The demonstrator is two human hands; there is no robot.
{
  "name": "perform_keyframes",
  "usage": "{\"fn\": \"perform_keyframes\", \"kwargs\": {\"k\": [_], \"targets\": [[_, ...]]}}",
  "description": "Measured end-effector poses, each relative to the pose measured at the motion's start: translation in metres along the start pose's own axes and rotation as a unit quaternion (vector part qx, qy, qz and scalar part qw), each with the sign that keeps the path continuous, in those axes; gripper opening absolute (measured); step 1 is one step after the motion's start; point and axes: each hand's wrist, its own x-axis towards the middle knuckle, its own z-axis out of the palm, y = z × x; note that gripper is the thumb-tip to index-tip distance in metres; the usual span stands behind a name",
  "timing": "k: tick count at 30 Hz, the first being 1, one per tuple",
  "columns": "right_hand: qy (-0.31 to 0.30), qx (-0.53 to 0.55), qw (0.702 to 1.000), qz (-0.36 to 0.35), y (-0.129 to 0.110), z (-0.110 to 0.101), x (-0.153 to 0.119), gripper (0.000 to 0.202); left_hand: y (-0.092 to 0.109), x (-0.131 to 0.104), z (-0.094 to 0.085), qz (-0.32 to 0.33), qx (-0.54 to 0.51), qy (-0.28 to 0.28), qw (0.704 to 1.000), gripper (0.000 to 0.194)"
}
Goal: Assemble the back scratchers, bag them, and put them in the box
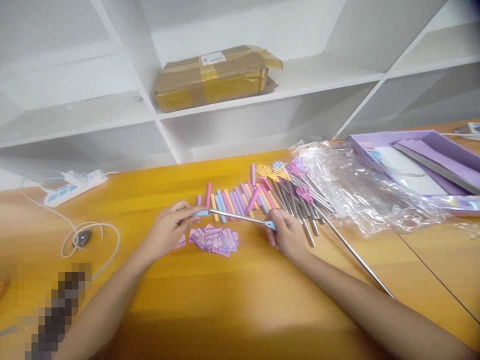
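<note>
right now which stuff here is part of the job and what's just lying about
Likely the job:
blue-ended metal rod, in left hand and right hand
coloured tubes
hand-tipped rods
perhaps pink cards, purple box

Likely just lying about:
cardboard box
power strip
dark mouse
plastic wrap

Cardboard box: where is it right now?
In the head view, the cardboard box sits left of centre on the white shelf, above and behind the colored tubes.

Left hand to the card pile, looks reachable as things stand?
Likely yes. The card pile lies close to the left hand, nothing covering it. That hand holds the blue grip of the metal rod, though, so it would probably have to let go first.
</note>
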Motion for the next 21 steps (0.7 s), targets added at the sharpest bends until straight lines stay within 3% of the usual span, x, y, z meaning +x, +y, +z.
{"fn": "perform_keyframes", "kwargs": {"k": [6, 12, 15, 21], "targets": [[-0.012, -0.019, 1.000, 0.001, -0.004, 0.000, 0.002, 0.062, -0.001, 0.001, -0.003, -0.004, 0.010, -0.007, 1.000, 0.035], [-0.025, -0.046, 0.999, 0.001, -0.006, 0.002, 0.003, 0.063, 0.000, 0.000, -0.006, 0.032, 0.039, -0.011, 0.999, 0.034], [-0.034, -0.062, 0.997, -0.002, -0.007, 0.001, 0.003, 0.063, -0.003, -0.002, -0.010, 0.083, 0.099, -0.012, 0.992, 0.035], [-0.055, -0.089, 0.994, -0.008, -0.008, -0.001, 0.003, 0.062, -0.012, -0.007, -0.012, 0.215, 0.224, 0.008, 0.951, 0.043]]}}
